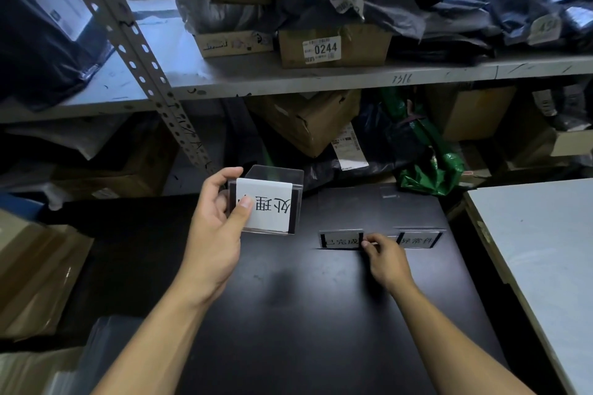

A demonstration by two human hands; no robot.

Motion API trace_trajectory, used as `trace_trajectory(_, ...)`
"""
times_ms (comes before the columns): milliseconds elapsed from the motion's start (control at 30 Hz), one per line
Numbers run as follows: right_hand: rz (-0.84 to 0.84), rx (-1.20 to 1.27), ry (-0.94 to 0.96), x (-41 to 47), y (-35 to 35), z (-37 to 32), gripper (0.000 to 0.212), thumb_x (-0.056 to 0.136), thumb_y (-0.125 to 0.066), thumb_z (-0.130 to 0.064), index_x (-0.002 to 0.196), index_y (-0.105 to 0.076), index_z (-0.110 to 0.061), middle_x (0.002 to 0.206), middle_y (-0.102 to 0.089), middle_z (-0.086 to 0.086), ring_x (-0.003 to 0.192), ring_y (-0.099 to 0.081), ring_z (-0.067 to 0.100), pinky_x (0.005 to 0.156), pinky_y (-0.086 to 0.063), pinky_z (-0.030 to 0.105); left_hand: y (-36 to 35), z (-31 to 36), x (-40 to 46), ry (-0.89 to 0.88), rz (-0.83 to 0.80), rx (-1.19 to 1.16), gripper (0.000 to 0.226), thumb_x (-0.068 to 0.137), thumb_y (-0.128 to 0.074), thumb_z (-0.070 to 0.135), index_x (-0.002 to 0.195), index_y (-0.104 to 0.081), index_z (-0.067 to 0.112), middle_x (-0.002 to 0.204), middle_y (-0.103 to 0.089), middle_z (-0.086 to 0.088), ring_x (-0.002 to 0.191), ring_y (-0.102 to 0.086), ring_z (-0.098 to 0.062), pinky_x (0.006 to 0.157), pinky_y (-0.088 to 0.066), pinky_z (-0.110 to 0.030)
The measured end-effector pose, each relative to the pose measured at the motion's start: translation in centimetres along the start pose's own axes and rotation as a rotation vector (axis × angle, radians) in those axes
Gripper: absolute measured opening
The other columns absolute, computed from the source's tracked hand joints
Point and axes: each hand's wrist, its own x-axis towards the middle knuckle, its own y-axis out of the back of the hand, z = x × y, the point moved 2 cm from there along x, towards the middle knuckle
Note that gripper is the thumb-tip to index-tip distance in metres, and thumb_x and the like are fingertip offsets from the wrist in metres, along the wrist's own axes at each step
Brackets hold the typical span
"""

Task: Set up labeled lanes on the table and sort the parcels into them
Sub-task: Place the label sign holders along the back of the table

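My left hand (215,228) holds a clear acrylic sign holder (271,202) above the black table (305,314), thumb pressed on its white card with black characters. Two more label holders stand on the table to the right: one (340,239) in the middle and one (418,239) further right. My right hand (385,258) pinches the right edge of the middle holder with its fingertips. Parcels fill the shelves behind: a cardboard box marked 0244 (333,45), grey and dark poly bags (481,3), a green bag (430,167).
A slotted metal shelf upright (144,67) slants down toward the table's back left. A grey board (539,250) lies at the right of the table. Cardboard boxes (32,272) sit at the left, plastic-wrapped items at the lower left.
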Motion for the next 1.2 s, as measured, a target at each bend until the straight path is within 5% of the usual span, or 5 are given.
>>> trace_trajectory(133, 0.017, 0.006, -0.025, -0.5, 0.2, -0.2, 0.022, 0.098, -0.054, -0.009, 0.115, -0.068, -0.007, 0.111, -0.071, 0.010, 0.106, -0.064, 0.027, 0.081, -0.039, 0.020, 0.2, 0.0, 0.1, -0.002, 0.009, 0.009, 0.039, 0.092, -0.058, 0.014, 0.112, -0.060, 0.047, 0.101, -0.071, 0.013, 0.097, -0.065, -0.005, 0.078, -0.054, -0.021)
trace_trajectory(267, 0.221, -0.008, 0.134, -2.2, -0.1, -2.6, 0.029, 0.096, -0.051, -0.008, 0.123, -0.059, -0.005, 0.121, -0.061, 0.012, 0.114, -0.057, 0.029, 0.094, -0.041, 0.030, 0.3, -0.1, 0.1, 0.008, 0.021, 0.008, 0.046, 0.099, -0.053, 0.003, 0.113, -0.059, 0.046, 0.101, -0.071, 0.013, 0.098, -0.065, -0.006, 0.078, -0.054, -0.021)
trace_trajectory(467, 0.110, -0.488, 0.206, -2.8, -3.2, -4.8, 0.054, 0.093, -0.048, -0.060, 0.134, -0.052, -0.026, 0.149, -0.035, 0.009, 0.139, -0.022, 0.034, 0.107, -0.035, 0.044, -0.2, -0.2, -0.2, 0.010, 0.043, 0.005, 0.042, 0.098, -0.052, 0.003, 0.116, -0.057, 0.041, 0.100, -0.072, 0.014, 0.098, -0.065, -0.007, 0.082, -0.055, -0.024)
trace_trajectory(733, 0.135, -0.578, 0.159, -2.3, -3.0, -5.0, 0.048, 0.092, -0.048, -0.057, 0.121, -0.056, -0.019, 0.129, -0.050, 0.011, 0.114, -0.045, 0.033, 0.091, -0.044, 0.040, -0.1, -0.2, -0.7, 0.017, 0.031, 0.008, 0.041, 0.098, -0.055, 0.006, 0.114, -0.058, 0.044, 0.101, -0.071, 0.011, 0.098, -0.065, -0.008, 0.080, -0.054, -0.022)
trace_trajectory(1200, 0.091, -0.603, 0.146, -2.7, -2.3, -5.0, 0.048, 0.094, -0.046, -0.059, 0.121, -0.055, -0.021, 0.128, -0.051, 0.008, 0.116, -0.045, 0.030, 0.087, -0.046, 0.039, 0.1, 0.5, -1.7, 0.023, 0.025, -0.015, 0.036, 0.086, -0.060, 0.020, 0.111, -0.061, 0.047, 0.100, -0.072, 0.005, 0.097, -0.066, -0.010, 0.078, -0.054, -0.023)
